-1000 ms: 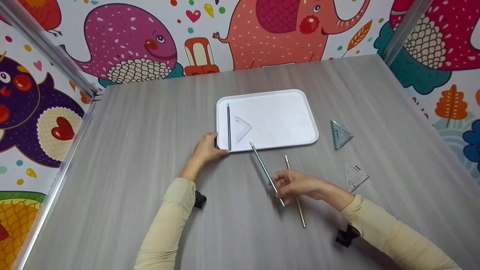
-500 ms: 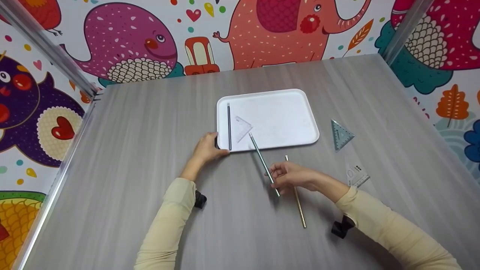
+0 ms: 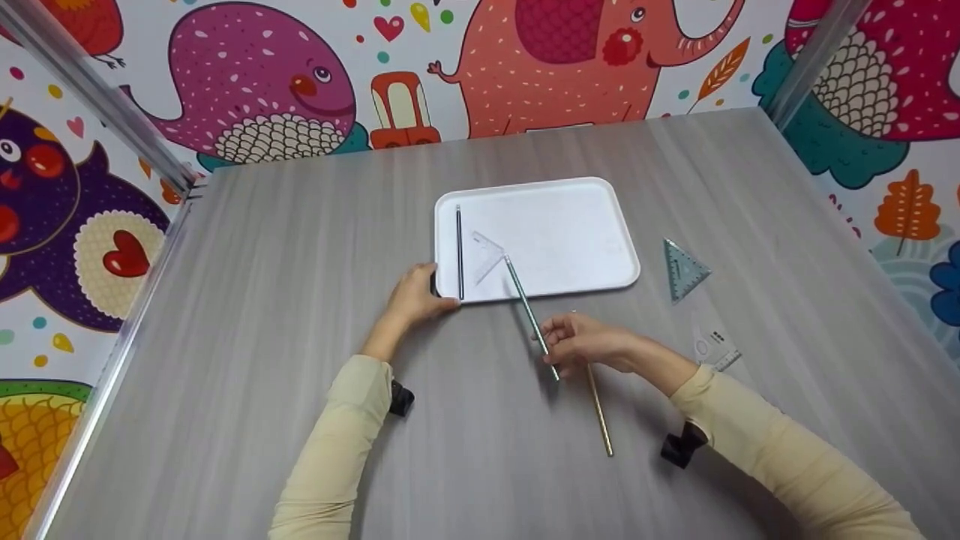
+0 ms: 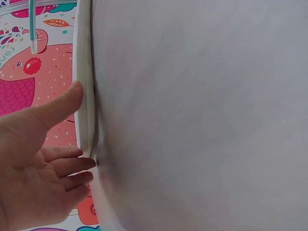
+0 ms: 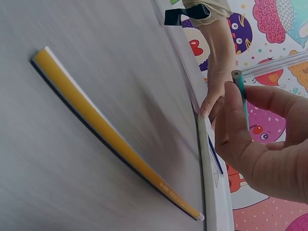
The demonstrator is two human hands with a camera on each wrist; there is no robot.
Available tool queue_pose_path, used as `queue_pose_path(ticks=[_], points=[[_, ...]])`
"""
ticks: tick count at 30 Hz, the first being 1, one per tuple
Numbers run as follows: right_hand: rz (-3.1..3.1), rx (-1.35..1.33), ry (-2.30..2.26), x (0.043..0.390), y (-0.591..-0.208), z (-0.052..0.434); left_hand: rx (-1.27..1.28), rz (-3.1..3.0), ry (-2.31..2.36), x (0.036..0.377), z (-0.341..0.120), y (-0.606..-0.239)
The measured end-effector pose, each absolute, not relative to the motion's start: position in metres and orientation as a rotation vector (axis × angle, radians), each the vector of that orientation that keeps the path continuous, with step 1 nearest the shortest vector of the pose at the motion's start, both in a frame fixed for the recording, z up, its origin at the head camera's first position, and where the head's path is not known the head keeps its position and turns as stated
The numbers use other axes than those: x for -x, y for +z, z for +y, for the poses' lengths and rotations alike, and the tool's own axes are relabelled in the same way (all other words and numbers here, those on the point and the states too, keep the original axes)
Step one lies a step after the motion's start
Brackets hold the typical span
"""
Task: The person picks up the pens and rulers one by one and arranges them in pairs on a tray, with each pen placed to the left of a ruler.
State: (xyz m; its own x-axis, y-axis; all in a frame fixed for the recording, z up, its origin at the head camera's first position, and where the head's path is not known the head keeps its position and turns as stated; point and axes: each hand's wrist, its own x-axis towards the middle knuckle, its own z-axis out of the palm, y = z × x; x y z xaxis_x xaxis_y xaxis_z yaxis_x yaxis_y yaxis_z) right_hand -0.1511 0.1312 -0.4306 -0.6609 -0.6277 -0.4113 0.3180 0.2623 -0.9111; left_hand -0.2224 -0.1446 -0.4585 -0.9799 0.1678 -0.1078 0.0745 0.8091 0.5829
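Note:
My left hand [image 3: 414,294] holds the near left corner of a white tray [image 3: 570,232], thumb on the front rim and fingers along the side. Inside the tray, a dark pencil [image 3: 460,255] lies along the left edge beside a clear set square [image 3: 490,247]. My right hand [image 3: 592,341] pinches a green pencil [image 3: 520,288] between thumb and fingers near its lower end; the far end overlaps the tray and the set square's corner in the head view. Under the right hand a golden-yellow pencil [image 5: 110,130] lies on the table, its far part mostly hidden in the head view.
To the right of the tray lies a greenish set square [image 3: 684,271]. Closer to the right forearm is another clear set square [image 3: 718,351], partly see-through against the grey table [image 3: 300,247]. Walls with cartoon animals [image 3: 262,82] border the table.
My right hand has moved forward with the green pencil, whose far end now reaches over the tray. The left hand stays at the tray's corner.

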Motion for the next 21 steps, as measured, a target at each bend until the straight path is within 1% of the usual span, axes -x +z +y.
queue_pose_path(ticks=[8, 21], points=[[1.748, 0.247, -1.534, 0.158, -0.427, 0.128, -0.242, 2.839, 0.958, 0.222, -0.145, -0.458], [1.755, 0.249, -1.57, 0.169, -0.425, 0.119, -0.245, 2.852, 0.976, 0.222, -0.144, -0.457]])
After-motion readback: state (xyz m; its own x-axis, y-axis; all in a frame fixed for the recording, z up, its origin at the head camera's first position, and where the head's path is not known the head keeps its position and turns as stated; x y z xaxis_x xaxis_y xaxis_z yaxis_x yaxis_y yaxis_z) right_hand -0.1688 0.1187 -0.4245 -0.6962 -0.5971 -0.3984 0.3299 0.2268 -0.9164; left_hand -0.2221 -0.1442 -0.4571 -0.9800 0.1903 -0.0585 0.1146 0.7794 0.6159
